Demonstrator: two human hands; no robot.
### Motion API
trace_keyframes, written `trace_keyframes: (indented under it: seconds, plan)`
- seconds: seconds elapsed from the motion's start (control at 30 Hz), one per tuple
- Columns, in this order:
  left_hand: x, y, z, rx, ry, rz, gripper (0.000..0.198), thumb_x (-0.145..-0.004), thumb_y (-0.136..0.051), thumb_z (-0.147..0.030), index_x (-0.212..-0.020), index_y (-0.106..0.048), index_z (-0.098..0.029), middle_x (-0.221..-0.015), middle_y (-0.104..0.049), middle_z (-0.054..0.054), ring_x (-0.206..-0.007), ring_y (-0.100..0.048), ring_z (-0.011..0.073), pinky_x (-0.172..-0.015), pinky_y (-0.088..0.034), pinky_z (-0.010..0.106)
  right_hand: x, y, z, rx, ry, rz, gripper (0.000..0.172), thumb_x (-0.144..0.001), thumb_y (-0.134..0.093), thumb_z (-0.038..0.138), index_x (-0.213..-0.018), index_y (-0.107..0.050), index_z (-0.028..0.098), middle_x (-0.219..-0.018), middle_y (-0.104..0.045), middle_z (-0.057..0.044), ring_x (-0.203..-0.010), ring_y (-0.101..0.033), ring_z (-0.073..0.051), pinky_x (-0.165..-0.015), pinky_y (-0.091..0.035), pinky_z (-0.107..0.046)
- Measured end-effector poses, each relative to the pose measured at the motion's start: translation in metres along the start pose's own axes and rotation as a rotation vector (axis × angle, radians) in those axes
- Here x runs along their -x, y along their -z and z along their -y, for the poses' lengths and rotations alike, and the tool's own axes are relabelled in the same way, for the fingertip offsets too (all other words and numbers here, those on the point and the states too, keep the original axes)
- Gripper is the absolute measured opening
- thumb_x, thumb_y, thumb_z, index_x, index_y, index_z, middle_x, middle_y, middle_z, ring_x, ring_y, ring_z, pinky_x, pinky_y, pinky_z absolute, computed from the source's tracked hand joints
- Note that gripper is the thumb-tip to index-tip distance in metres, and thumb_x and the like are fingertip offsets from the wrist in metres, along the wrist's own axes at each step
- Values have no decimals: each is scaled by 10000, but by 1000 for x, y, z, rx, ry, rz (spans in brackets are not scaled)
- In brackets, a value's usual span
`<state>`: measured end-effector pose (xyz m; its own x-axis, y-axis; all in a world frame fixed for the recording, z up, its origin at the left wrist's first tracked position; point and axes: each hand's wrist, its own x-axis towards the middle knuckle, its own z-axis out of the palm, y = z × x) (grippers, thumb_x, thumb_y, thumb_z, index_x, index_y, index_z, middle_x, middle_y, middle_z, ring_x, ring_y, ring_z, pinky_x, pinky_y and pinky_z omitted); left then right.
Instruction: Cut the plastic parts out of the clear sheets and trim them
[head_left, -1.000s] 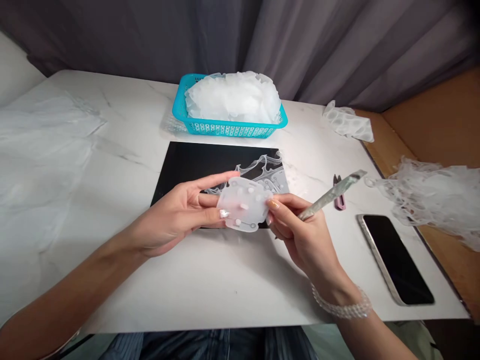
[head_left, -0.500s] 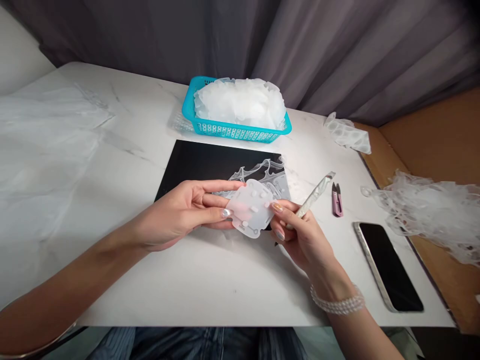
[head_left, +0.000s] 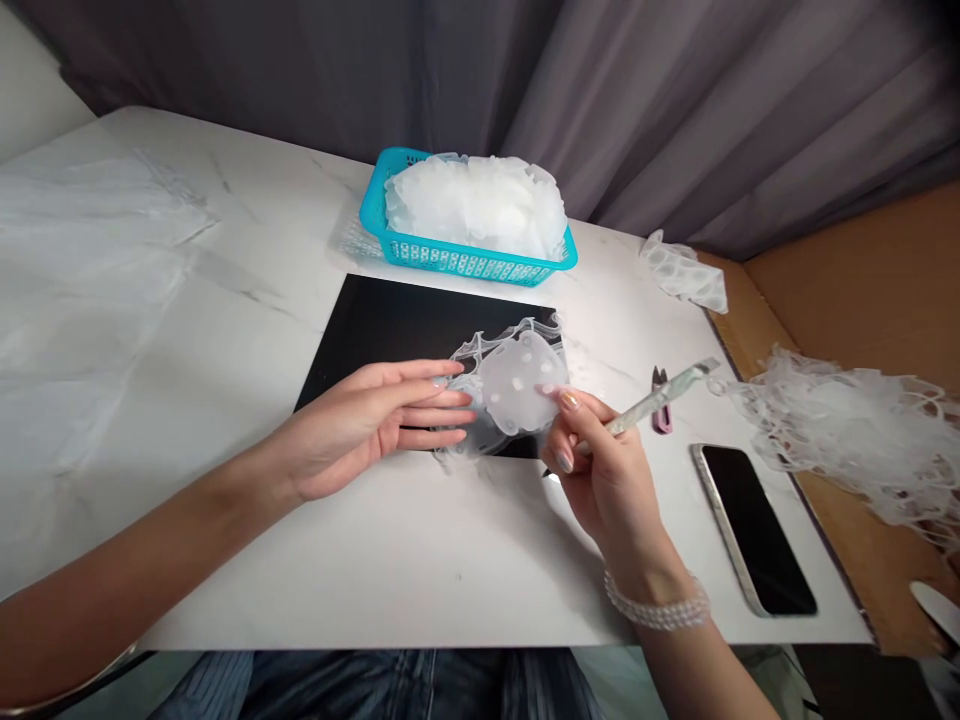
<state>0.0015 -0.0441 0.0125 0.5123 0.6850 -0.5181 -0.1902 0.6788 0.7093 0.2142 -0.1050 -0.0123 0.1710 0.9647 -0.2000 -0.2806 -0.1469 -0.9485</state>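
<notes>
Grey curtain (head_left: 675,100) behind us, and on our white marble bench (head_left: 225,570) sits a black mat (head_left: 390,330) below a blue basket (head_left: 450,258) of clear trimmings (head_left: 472,200). The translucent silicone piece (head_left: 521,380) is over the mat. Our left hand (head_left: 367,425) is open, fingers extended just beside it; our right hand (head_left: 607,450) grips a slim marbled tool (head_left: 652,405), fingertips (head_left: 568,400) touching the piece.
</notes>
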Motion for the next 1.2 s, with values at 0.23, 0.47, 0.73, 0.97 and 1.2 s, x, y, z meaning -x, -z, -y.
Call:
trace_keyframes:
  seconds: [0.23, 0.47, 0.73, 0.97, 1.2]
  plan:
    - [0, -1, 2, 147, 162, 160, 714, -914, -499, -644, -1349, -560, -81, -1294, -667, 189, -1233, -611, 347, -1039, -493, 452, 19, -6, -4, 493, 385, 313, 304, -857, -734, 358, -1140, -768, 253, -574, -593, 33, -483, -447, -95, -482, -361, -248]
    - [1, 4, -5, 224, 203, 239, 754, -928, -478, -602, -1441, -457, -50, -1238, -690, 198, -1295, -562, 316, -1080, -431, 402, 11, 3, -2, 200, 301, -25, 499, -989, -432, 557, -976, -785, 204, -463, -474, 22, -447, -361, -108, -447, -233, -265]
    - [-2, 6, -6, 308, 168, 227, 701, -968, -388, -563, -1404, -490, -24, -1267, -670, 219, -1310, -544, 332, -1092, -422, 451, 6, -2, 0, 162, 127, -66, 543, -942, -475, 596, -734, -732, 165, -428, -489, -6, -442, -360, -110, -447, -196, -272]
    - [1, 4, -7, 278, 130, 220, 719, -948, -391, -620, -1368, -534, -55, -1313, -657, 193, -1359, -506, 317, -1110, -420, 423, 6, -5, -1, 270, -181, 211, 531, -941, -536, 541, -618, -690, 148, -504, -519, -17, -444, -324, -76, -441, -157, -267]
    - [2, 4, -8, 264, 134, 215, 700, -945, -389, -621, -1342, -571, -74, -1258, -692, 180, -1344, -527, 311, -1101, -426, 420, 4, -7, 0, 254, -199, 236, 470, -953, -525, 519, -752, -729, 146, -573, -574, -13, -438, -259, -52, -448, -147, -261]
